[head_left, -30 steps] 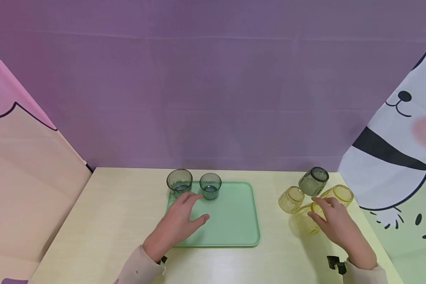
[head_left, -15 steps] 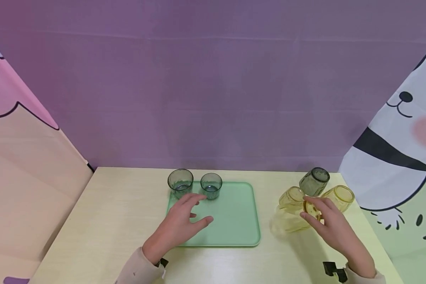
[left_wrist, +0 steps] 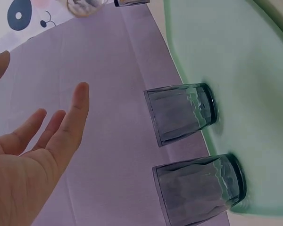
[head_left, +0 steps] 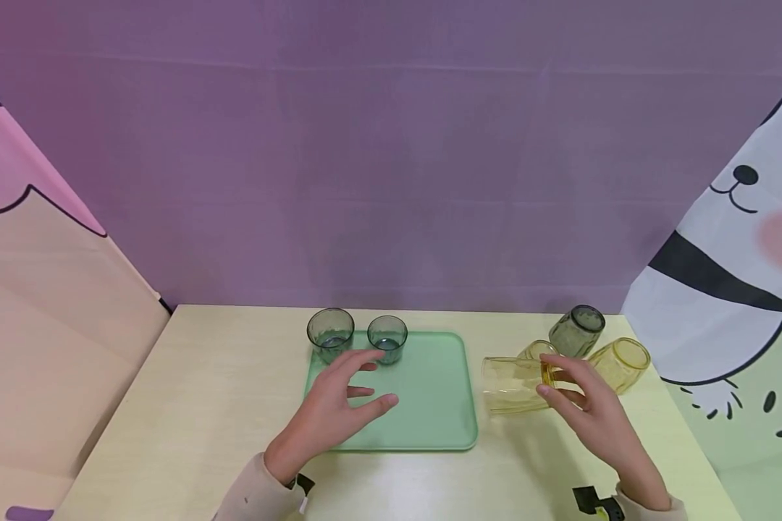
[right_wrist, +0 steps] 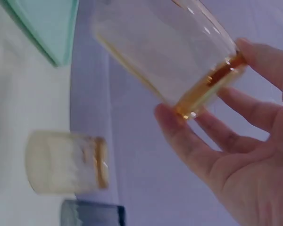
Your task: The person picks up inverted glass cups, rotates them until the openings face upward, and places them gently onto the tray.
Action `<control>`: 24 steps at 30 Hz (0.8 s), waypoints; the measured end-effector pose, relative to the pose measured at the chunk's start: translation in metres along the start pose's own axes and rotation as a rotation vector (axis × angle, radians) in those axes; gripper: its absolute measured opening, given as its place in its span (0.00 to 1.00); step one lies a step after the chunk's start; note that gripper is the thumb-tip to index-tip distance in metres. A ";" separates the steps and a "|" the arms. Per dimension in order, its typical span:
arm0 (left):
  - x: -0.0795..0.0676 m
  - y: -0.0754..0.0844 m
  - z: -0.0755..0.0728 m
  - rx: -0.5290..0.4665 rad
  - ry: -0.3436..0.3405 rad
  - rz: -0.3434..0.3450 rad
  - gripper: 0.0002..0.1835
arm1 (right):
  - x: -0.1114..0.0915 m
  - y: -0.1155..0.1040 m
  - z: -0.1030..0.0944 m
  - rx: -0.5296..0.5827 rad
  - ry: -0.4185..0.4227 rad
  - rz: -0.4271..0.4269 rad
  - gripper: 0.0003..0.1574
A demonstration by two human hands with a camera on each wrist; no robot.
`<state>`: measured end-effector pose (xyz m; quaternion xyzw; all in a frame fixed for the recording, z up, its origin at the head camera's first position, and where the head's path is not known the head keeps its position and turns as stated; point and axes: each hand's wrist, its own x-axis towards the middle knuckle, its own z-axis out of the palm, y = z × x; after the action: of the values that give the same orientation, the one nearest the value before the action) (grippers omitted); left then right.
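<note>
My right hand (head_left: pixel 589 405) pinches a yellow glass (head_left: pixel 511 385) by its thick base, thumb on one side and fingers on the other. The glass lies sideways in the air, its mouth toward the green tray (head_left: pixel 423 412). In the right wrist view the same yellow glass (right_wrist: pixel 160 52) fills the top. My left hand (head_left: pixel 332 398) hovers over the tray's left part with fingers spread and nothing in them; the left wrist view shows that hand (left_wrist: pixel 42 146) beside two grey glasses. The larger grey glass (head_left: pixel 330 336) and the smaller grey glass (head_left: pixel 387 340) stand mouth up at the tray's back edge.
On the table's right side a dark grey glass (head_left: pixel 576 333) and a yellow glass (head_left: pixel 620 364) stand upside down. Another small yellow glass (head_left: pixel 536 350) is partly hidden behind the held one. A purple cloth (head_left: pixel 391 181) hangs behind the table (head_left: pixel 169 405).
My right hand has lifted the yellow glass out from among the others, tipped it sideways and moved it left toward the tray. The left hand has barely moved.
</note>
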<state>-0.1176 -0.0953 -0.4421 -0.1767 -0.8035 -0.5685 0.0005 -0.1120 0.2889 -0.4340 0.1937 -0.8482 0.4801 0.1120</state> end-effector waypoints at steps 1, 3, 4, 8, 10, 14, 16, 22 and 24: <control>0.000 0.000 0.000 -0.012 -0.002 0.000 0.30 | 0.000 0.000 0.003 0.032 0.007 -0.006 0.30; -0.001 0.000 0.000 -0.032 -0.005 0.000 0.30 | 0.000 0.000 0.010 0.096 0.013 -0.026 0.32; -0.001 0.001 0.000 -0.040 -0.004 -0.001 0.30 | 0.000 0.000 0.013 0.126 0.015 -0.039 0.32; -0.002 0.003 0.000 -0.069 0.000 -0.004 0.30 | 0.002 -0.001 0.026 0.247 0.034 -0.091 0.32; -0.003 0.004 0.000 -0.089 0.004 -0.003 0.31 | 0.003 -0.002 0.032 0.311 0.043 -0.110 0.32; -0.005 0.004 0.000 -0.152 0.012 0.018 0.31 | 0.004 -0.005 0.043 0.428 0.033 -0.119 0.30; -0.006 0.005 0.001 -0.184 0.017 0.036 0.31 | 0.004 -0.008 0.048 0.466 0.026 -0.115 0.29; -0.007 0.005 0.004 -0.248 0.028 0.095 0.34 | 0.005 -0.014 0.063 0.523 0.057 -0.088 0.27; -0.007 0.005 0.006 -0.262 0.027 0.105 0.35 | 0.004 -0.015 0.068 0.547 0.068 -0.074 0.27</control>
<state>-0.1085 -0.0907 -0.4409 -0.2094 -0.7120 -0.6700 0.0180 -0.1096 0.2229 -0.4554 0.2315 -0.6752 0.6930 0.1013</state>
